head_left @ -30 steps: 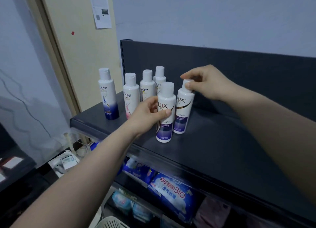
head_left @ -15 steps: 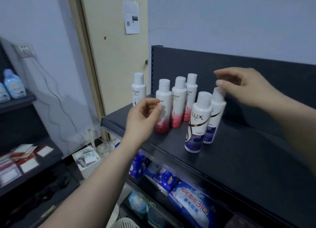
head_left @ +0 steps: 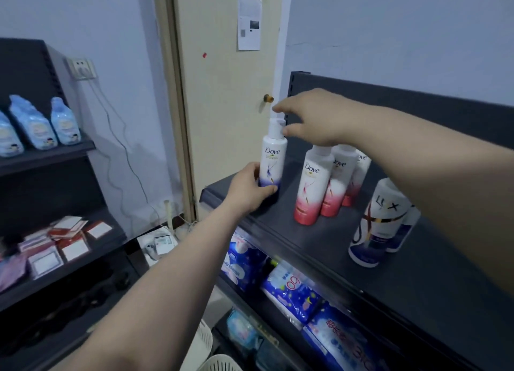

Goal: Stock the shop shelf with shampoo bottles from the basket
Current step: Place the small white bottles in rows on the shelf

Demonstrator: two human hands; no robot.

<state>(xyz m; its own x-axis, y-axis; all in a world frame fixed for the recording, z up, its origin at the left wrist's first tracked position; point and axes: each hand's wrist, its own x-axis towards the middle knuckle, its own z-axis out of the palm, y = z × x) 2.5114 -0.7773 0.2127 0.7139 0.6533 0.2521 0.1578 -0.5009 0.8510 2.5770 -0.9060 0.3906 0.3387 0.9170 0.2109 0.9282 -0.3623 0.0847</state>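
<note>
On the left end of the dark shelf top (head_left: 417,276) stands a white Dove bottle with a blue base (head_left: 273,155). My left hand (head_left: 249,191) grips its lower part. My right hand (head_left: 314,117) hovers at its cap, forefinger above and thumb beside it, with no clear pinch. Three pink-based Dove bottles (head_left: 313,187) stand in a row to the right, partly hidden by my right forearm. Two purple Lux bottles (head_left: 374,226) stand further right, near the front edge. The white basket's rim (head_left: 219,364) shows at the bottom of the view.
Blue packets (head_left: 292,290) fill the shelf below. A second dark shelf unit on the left carries blue pouches (head_left: 33,123) and red-and-white cards (head_left: 64,240). A cream door (head_left: 228,92) stands behind the shelf's left end, a wall socket (head_left: 82,68) with cables to its left.
Both hands left the Lux bottles and moved left to the blue-based Dove bottle. My left hand took hold of its base. The view swung left.
</note>
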